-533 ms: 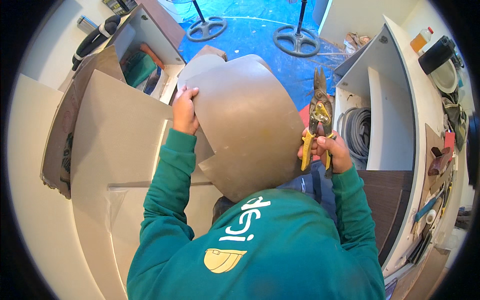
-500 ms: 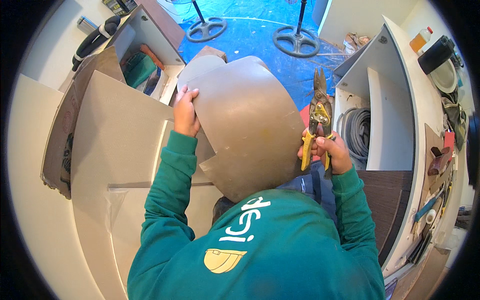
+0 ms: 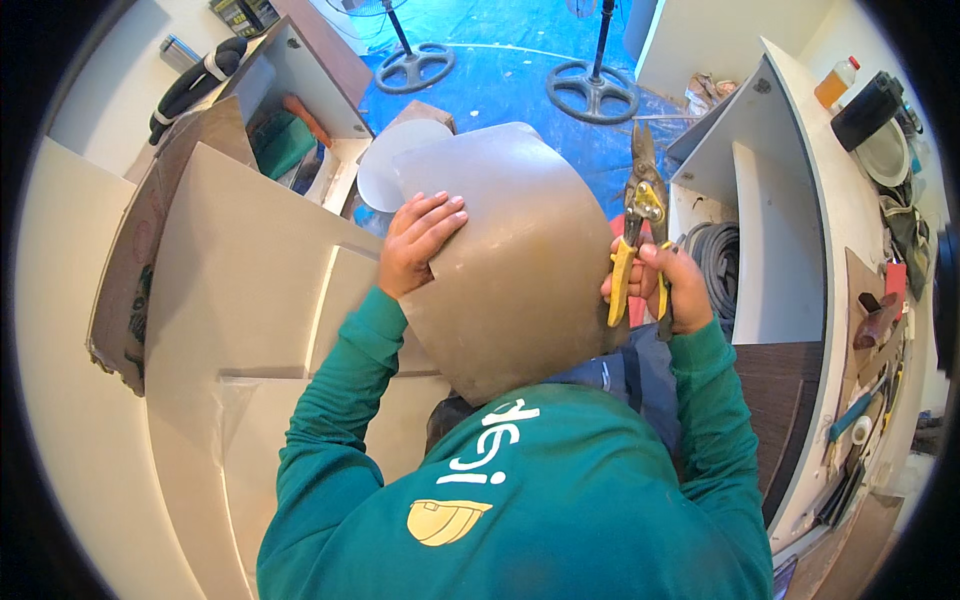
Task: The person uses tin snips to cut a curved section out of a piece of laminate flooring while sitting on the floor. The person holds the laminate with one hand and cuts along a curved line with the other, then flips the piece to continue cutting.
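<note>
A curved grey-brown sheet (image 3: 510,270), with a notch in its left edge, rests upright against my lap. My left hand (image 3: 425,240) grips that edge at the notch, fingers curled over the front face. A lighter rounded piece (image 3: 390,165) shows behind the sheet's upper left. My right hand (image 3: 670,285) is closed on metal snips (image 3: 646,205) with yellow handles, held blades up at the sheet's right edge; the handles stand apart.
Large flat panels (image 3: 230,300) and torn cardboard (image 3: 125,280) lie left. Open cabinets flank me (image 3: 310,75) (image 3: 780,230), the right one holding coiled cable (image 3: 712,275). Tools (image 3: 860,400) lie along the right ledge. Stand bases (image 3: 590,90) rest on blue floor sheeting (image 3: 490,85).
My left hand has moved right from the sheet's upper corner, laying its fingers over the face. The sheet has shifted slightly right. My right hand and the snips have risen a little.
</note>
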`<state>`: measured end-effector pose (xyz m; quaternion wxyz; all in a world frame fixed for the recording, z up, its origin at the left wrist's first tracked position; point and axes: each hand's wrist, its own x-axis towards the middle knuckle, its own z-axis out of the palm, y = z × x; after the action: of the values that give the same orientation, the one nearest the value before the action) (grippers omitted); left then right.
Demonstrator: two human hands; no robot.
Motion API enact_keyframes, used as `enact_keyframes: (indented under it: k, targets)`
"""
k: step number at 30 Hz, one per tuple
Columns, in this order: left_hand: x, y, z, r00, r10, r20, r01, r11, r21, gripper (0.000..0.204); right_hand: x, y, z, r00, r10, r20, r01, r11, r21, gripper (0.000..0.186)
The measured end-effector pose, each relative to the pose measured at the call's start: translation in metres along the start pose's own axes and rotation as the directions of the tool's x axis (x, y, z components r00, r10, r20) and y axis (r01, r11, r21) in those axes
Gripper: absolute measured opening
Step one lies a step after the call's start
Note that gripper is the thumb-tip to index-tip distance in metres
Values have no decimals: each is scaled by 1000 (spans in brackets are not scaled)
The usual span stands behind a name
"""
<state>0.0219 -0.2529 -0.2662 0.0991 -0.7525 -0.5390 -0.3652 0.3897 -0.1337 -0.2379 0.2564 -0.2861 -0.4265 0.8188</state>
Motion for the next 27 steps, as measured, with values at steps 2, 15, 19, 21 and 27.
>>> enact_keyframes:
  k: [2, 15, 19, 21, 27]
  targets:
    - [9, -9, 5, 998, -55, -26, 51, 990, -134, 46, 9, -13, -7, 998, 31, 56, -38, 991, 128, 49]
    - [94, -37, 7, 736, -656, -166, 574, 736, -359, 56, 11, -34, -67, 970, -227, 83, 202, 951, 234, 44]
    - [98, -9, -8, 729, -685, -22, 456, 509, -730, 45, 12, -14, -40, 959, -266, 94, 240, 944, 226, 47]
    - [83, -2, -8, 736, -670, 98, 437, 360, -824, 43, 15, -8, -25, 953, -280, 116, 237, 927, 290, 52]
    - [13, 49, -22, 435, -827, 355, 563, -58, -825, 47, 10, 14, 7, 970, -128, 204, 86, 975, 204, 59]
